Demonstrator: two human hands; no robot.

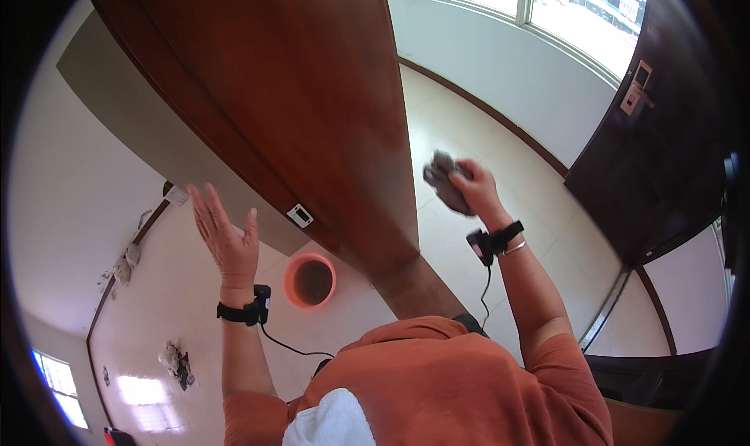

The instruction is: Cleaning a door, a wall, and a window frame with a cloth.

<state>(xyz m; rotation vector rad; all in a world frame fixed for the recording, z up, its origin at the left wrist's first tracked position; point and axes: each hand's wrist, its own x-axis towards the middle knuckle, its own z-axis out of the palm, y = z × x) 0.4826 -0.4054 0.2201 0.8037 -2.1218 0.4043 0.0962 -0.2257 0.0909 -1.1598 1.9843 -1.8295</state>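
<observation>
My right hand [477, 191] grips a crumpled dark grey cloth [448, 188] at the right of a reddish-brown wooden panel [293, 82], which may be a door or its frame. The cloth hangs in the air over the tiled floor. My left hand [225, 235] is raised at the left with its fingers apart, holding nothing. A pink bucket [287, 282] with dark liquid in it stands on the floor between my left arm and the panel's foot. A small white-framed fitting [300, 215] is set in the panel's edge.
A dark door [662, 141] with a handle plate stands at the right, beside a low white wall [504, 71] under windows. Several crumpled things, perhaps rags or plastic, lie on the floor at the left. Cables hang from the devices on my wrists.
</observation>
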